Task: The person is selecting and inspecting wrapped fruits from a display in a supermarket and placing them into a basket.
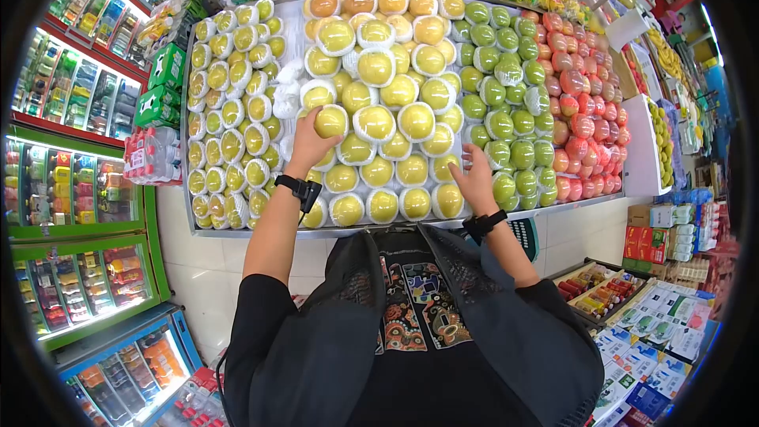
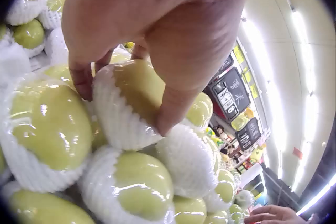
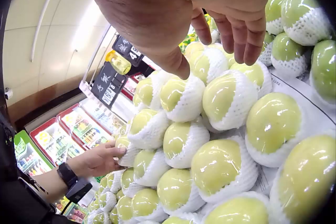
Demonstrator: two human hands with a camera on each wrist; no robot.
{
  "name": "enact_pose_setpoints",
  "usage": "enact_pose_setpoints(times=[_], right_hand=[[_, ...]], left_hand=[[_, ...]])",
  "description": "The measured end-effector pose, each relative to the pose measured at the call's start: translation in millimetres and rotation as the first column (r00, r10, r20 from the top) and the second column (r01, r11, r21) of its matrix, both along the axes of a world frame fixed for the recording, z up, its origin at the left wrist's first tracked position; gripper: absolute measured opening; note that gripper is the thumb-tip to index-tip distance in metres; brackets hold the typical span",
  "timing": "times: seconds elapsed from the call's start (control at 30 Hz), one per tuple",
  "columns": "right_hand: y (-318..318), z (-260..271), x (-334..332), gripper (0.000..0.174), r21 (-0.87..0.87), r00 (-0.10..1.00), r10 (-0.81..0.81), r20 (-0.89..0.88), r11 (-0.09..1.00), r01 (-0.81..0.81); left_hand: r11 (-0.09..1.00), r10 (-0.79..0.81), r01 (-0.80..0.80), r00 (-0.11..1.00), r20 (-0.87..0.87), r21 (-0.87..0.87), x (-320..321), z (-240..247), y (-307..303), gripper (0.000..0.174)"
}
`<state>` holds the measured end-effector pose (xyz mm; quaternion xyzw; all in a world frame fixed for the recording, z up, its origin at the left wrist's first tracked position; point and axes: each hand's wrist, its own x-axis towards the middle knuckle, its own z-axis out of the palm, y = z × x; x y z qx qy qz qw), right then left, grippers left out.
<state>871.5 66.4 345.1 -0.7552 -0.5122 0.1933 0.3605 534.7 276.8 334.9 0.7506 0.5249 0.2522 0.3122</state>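
My left hand (image 1: pixel 311 146) grips a round yellow-green fruit (image 1: pixel 332 122) on the left side of the middle heap. Up close in the left wrist view, its thumb and fingers curl round the fruit (image 2: pixel 140 85), which wears a white foam net and shiny film. Similar netted fruits (image 2: pixel 139 184) lie against and below it. Over the heap's right edge, my right hand (image 1: pixel 474 179) has its fingers loosely bent and holds nothing. In the right wrist view this hand (image 3: pixel 210 8) hangs just above several netted fruits (image 3: pixel 229 98).
Green fruits (image 1: pixel 500 122) and pinkish-red fruits (image 1: pixel 583 115) fill the stand's right side; smaller yellow netted fruits (image 1: pixel 237 103) fill its left. A metal rim (image 1: pixel 332 232) runs along the front. Drink fridges (image 1: pixel 79 213) stand at left, boxed goods (image 1: pixel 656 332) at lower right.
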Motion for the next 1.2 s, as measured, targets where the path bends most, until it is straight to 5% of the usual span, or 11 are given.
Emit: enact_pose_setpoints(times=[0.37,0.5,0.63,0.73,0.9,1.0,1.2], right_hand=[[68,37,-15,0.059,0.116,0.985,0.158,0.061,0.980,-0.164],[137,55,-45,0.063,0.245,0.936,0.240,0.256,0.921,-0.303],[195,60,-73,0.076,0.218,0.928,0.220,0.302,0.931,-0.292],[223,59,-89,0.097,-0.039,0.942,0.191,0.275,0.982,-0.187],[246,54,-102,0.094,-0.151,0.948,0.124,0.292,0.985,-0.082],[252,49,-94,0.092,-0.107,0.964,0.107,0.245,0.991,-0.083],[219,63,-33,0.092,0.128,0.998,0.008,0.058,0.992,-0.015]], left_hand=[[0.997,0.014,-0.015,1.000,-0.019,-0.078,13,7,-4,0.095],[1.000,0.013,-0.013,0.999,0.043,-0.014,10,-18,-11,0.103],[1.000,0.017,-0.016,0.991,0.134,-0.009,6,-30,-15,0.111],[0.998,-0.002,-0.009,0.985,0.172,0.063,2,-29,-30,0.112],[0.999,-0.043,0.041,0.968,0.246,0.013,-5,-27,-41,0.112],[0.994,-0.064,0.050,0.985,0.162,0.093,-4,-18,-30,0.109],[0.996,0.089,-0.089,0.990,0.110,-0.009,13,-21,-22,0.105]])
